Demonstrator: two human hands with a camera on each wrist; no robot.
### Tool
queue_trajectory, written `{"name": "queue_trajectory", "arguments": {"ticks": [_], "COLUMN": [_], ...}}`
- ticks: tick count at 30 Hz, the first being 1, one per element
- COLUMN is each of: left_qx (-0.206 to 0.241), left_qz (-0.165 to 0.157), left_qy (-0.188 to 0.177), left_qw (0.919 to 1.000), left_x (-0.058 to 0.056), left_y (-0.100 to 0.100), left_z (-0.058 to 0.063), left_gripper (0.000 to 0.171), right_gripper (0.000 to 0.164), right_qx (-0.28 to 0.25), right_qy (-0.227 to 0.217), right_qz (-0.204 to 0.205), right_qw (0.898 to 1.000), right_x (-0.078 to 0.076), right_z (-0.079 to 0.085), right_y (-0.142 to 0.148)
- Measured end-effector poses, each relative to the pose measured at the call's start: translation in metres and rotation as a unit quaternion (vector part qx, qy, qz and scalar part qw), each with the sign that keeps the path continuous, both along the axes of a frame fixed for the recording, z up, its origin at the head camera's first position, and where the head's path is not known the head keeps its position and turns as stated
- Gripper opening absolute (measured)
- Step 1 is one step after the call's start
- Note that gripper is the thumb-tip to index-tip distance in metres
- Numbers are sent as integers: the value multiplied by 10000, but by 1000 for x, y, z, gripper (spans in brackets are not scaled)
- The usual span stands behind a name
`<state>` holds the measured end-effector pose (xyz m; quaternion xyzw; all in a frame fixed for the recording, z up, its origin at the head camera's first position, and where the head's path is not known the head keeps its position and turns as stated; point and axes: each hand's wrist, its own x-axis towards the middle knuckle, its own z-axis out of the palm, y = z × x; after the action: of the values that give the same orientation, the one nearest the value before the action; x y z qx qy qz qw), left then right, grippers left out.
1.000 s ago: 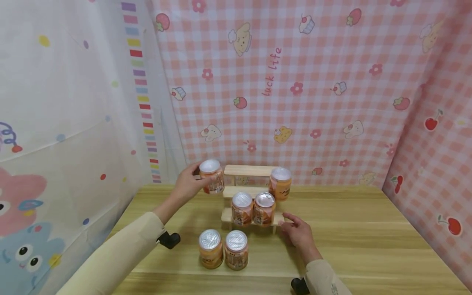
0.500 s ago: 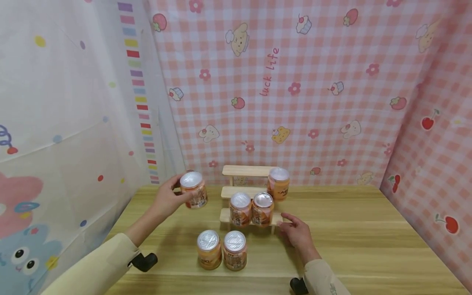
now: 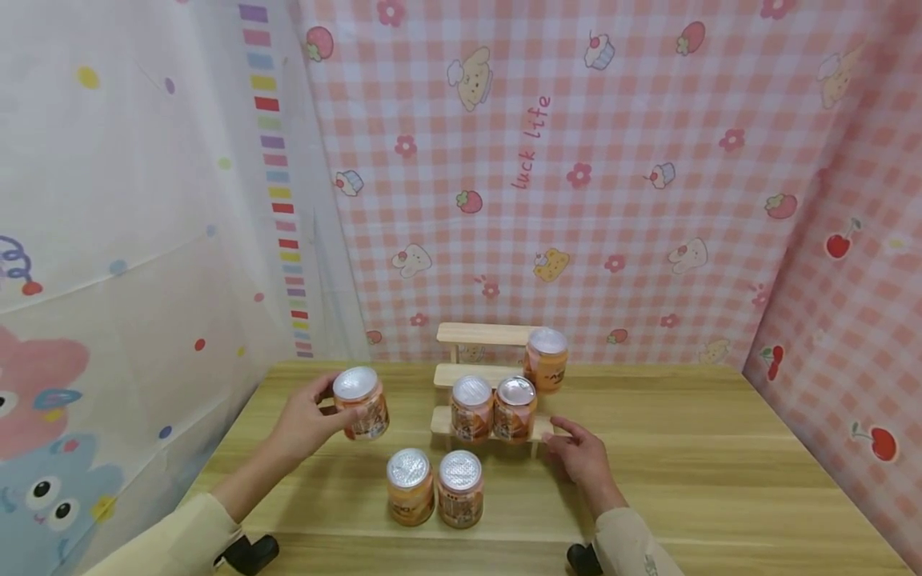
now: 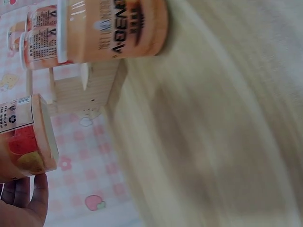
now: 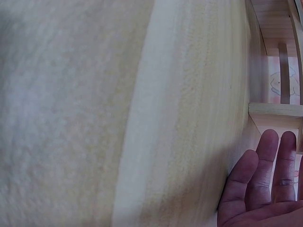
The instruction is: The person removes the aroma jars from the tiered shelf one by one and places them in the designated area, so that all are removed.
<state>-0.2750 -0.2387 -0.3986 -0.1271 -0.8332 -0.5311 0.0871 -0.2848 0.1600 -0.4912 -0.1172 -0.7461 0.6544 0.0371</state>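
Observation:
In the head view my left hand holds an orange can with a silver lid, raised off the table left of a stepped wooden stand. The left wrist view shows fruit pictures on this can. My right hand has its thumb and forefinger at the right end of the stand's lowest step. Its other fingers reach out beside the stand in the right wrist view. Two similar cans sit side by side on the lowest step. Another can stands higher, at the right end.
Two more cans stand on the wooden table in front of the stand. A pink checked cloth hangs behind, and a pale patterned cloth hangs at the left.
My left hand has carried its can left, down and nearer, away from the stand's upper steps. My right hand has stayed at the lowest step.

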Motion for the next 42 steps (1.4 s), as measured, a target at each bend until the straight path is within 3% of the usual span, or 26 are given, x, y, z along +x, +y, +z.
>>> {"name": "queue_trajectory", "arguments": {"ticks": [12, 17, 21, 32, 42], "left_qx": [-11, -26, -25, 81, 218], "left_qz": [173, 204, 216, 213, 137], "left_qy": [-560, -541, -432, -803, -798], "left_qw": [9983, 9983, 9988, 9965, 9965], "left_x": [23, 29, 32, 39, 45], "left_y": [-13, -15, -14, -8, -9], "left_z": [-27, -39, -47, -64, -75], "left_gripper": [71, 69, 68, 70, 70], "right_gripper": [43, 45, 46, 46, 46], "right_qx": [-2, -21, -70, -49, -117], "right_qy": [-43, 31, -5, -117, -97], "right_qz": [41, 52, 49, 48, 33], "right_qw": [10000, 10000, 10000, 9999, 9999], "right_x": [2, 2, 2, 1, 1], "right_z": [-1, -1, -1, -2, 0], "right_y": [0, 1, 2, 2, 1]}}
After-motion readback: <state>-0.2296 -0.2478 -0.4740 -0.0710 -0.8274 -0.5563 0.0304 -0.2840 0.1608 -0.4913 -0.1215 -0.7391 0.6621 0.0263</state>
